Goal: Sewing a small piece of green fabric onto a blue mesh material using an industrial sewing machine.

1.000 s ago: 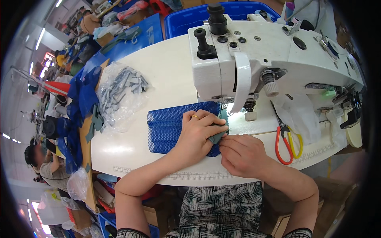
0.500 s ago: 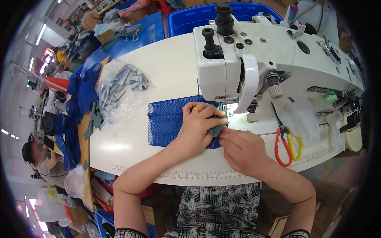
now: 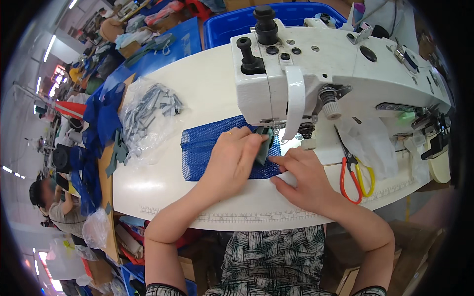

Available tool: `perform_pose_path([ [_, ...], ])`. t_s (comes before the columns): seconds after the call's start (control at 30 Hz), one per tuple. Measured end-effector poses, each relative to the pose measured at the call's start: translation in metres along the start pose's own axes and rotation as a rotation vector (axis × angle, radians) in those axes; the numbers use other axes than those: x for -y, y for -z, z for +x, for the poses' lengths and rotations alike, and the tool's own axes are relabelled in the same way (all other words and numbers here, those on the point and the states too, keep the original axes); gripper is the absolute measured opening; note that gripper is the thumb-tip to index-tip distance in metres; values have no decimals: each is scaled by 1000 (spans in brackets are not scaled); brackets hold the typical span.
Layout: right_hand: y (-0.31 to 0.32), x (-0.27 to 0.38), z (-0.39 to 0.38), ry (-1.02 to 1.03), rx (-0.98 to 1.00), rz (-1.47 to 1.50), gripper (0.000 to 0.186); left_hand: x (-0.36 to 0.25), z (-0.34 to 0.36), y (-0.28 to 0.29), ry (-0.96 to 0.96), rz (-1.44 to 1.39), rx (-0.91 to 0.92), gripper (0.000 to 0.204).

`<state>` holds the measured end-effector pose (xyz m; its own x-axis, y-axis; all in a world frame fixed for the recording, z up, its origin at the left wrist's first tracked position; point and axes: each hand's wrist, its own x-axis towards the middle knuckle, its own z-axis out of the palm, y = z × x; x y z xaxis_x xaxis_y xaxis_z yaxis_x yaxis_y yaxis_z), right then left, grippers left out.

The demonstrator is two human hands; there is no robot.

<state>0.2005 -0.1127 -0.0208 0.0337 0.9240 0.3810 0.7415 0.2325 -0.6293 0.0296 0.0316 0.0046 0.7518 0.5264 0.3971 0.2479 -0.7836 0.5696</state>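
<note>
My left hand flat on blue mesh, fingers now pinching grey strip nearer presser foot, frame centre; right hand fingertips pressing mesh edge, unmoved. Piece nearly lined for stitching.

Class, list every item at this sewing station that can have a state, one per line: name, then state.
blue mesh fabric, flat under both hands
grey strap piece, pinched by left fingers
left hand, pressing the mesh
right hand, flat beside the presser foot
scissors, shut, lying on the table
clear bag of grey parts, open
</note>
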Motion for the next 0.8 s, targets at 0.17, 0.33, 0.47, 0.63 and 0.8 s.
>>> perform_pose_path([
  [0.17,-6,-5,-1,-74,35,24,20,-3,1,11,41,166,156,15],
  [0.33,-11,-8,1,264,2,48,17,-7,7,4,-69,171,12,7],
  [0.47,-11,-5,-2,295,55,-74,26,-7,0,-21,-150,62,-21,11],
  [0.63,-14,-1,-4,229,-4,-138,27,6,2,-26,-189,113,-15,11],
  [0.8,-16,-1,-7,175,-31,-93,23,9,0,-21,-93,46,53,12],
])
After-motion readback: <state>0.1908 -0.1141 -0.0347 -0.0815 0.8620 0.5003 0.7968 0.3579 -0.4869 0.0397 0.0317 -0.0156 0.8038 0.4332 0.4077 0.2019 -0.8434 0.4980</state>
